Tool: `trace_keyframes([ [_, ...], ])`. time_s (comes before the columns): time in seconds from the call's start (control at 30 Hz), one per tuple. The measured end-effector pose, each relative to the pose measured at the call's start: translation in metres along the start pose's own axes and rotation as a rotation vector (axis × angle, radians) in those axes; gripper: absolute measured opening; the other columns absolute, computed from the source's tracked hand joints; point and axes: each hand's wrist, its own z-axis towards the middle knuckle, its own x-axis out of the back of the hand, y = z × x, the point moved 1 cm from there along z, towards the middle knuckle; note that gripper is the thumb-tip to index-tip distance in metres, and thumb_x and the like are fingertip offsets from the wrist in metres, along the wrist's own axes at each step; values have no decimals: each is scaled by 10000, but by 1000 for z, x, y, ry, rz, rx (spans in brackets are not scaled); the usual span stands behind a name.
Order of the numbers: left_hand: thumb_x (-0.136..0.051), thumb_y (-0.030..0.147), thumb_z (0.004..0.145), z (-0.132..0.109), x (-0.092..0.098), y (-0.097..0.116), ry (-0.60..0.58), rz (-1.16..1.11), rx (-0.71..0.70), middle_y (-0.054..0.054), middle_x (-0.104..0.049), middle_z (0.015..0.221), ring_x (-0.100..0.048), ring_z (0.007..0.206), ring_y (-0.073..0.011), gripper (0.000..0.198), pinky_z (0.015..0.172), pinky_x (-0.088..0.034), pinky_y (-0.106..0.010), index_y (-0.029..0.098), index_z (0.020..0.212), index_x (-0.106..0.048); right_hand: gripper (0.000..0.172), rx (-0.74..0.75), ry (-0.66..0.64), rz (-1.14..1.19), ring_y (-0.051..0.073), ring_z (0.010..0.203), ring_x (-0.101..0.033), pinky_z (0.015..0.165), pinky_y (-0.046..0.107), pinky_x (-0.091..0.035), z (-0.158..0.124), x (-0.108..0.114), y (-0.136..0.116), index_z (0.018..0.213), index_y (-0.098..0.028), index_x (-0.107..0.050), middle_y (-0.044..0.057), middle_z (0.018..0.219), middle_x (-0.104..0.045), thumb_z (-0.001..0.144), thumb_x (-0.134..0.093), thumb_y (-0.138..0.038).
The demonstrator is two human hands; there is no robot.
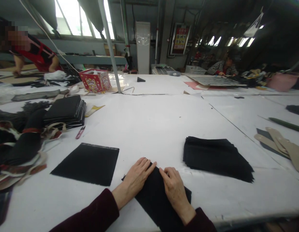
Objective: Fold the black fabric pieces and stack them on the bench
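A black fabric piece [156,196] lies on the white table in front of me, its top edge between my hands. My left hand [137,175] rests flat over its upper left part, fingers stretched out and thumb toward the edge. On the right side, my right hand [174,187] has bent fingers closed at the top edge of the same piece; its thumb is hidden. To the left lies a flat black fabric panel [88,165] with a greyish strip along its top. A fanned stack of black fabric pieces [214,158] sits to the right.
At the left are a neat black stack [63,109], pink thread snips [80,132] and a heap of dark straps [23,145]. Beige pattern pieces [282,145] lie far right. A red box [95,80] stands by a metal pole [110,48]. Two co-workers bend over work farther back.
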Motion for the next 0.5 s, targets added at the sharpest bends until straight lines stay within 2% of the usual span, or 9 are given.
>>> trace_keyframes([
  [0.1, -469, 128, 852, 0, 0, 2, 16, 16, -19, -110, -486, 1311, -423, 1252, -260, 604, 1135, -253, -422, 194, 1436, -327, 296, -8, -10, -15, 226, 849, -455, 776, 379, -414, -4, 5, 1, 1194, -143, -569, 77, 921, -513, 990, -358, -103],
  [0.3, -396, 98, 894, 3, -1, 9, 5, 17, -93, -105, -518, 1289, -450, 1233, -227, 536, 1126, -285, -383, 140, 1425, -337, 282, -39, -26, -46, 221, 846, -465, 755, 365, -403, -14, 14, 5, 1175, -151, -583, 72, 911, -524, 990, -374, -111],
  [0.4, -379, 71, 893, 4, 0, 13, 1, 66, -90, -94, -525, 1274, -466, 1230, -221, 591, 1130, -283, -403, 193, 1463, -283, 269, -44, -31, -63, 219, 837, -473, 740, 359, -401, -19, 19, 7, 1164, -151, -593, 68, 898, -529, 981, -402, -106],
  [0.5, -397, 69, 892, 6, 2, 16, 11, 88, -111, -79, -517, 1285, -456, 1249, -217, 597, 1156, -246, -424, 242, 1456, -306, 268, -45, -39, -57, 219, 845, -480, 743, 355, -403, -24, 25, 9, 1165, -143, -593, 68, 896, -535, 972, -414, -92],
])
